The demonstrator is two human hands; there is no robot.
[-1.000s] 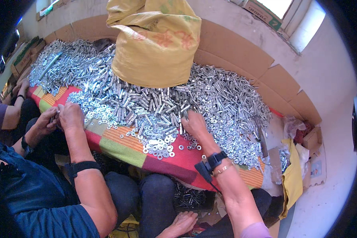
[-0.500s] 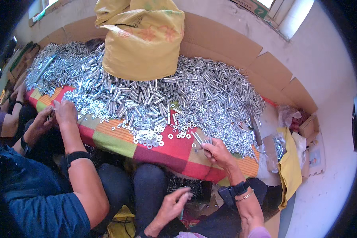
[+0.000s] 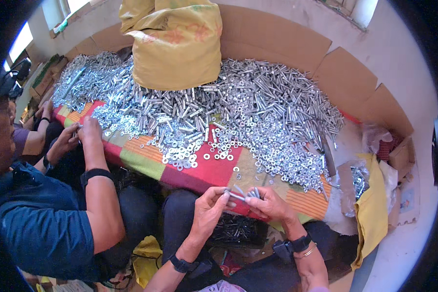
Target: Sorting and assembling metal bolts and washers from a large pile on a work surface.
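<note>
My left hand and my right hand meet above the front edge of the cloth-covered table. Several slim silver bolts stick out from the closed fingers of my right hand. One bolt spans the gap between the hands, and my left thumb and fingertips pinch its left end; whether a small part sits there is too hidden to tell. Just beyond the hands lie loose nuts, flat washers and a great heap of silver bolts and sleeves.
A yellow sack stands on the heap. Brown cardboard lines the back wall. On the left, a co-worker in a dark blue shirt handles small parts. Below my hands sits a dark container of metal pieces. A yellow bag hangs at the right.
My left hand has risen from low near my lap to meet the right one at a bolt. My right hand has drawn back toward me from the table with its bolts.
</note>
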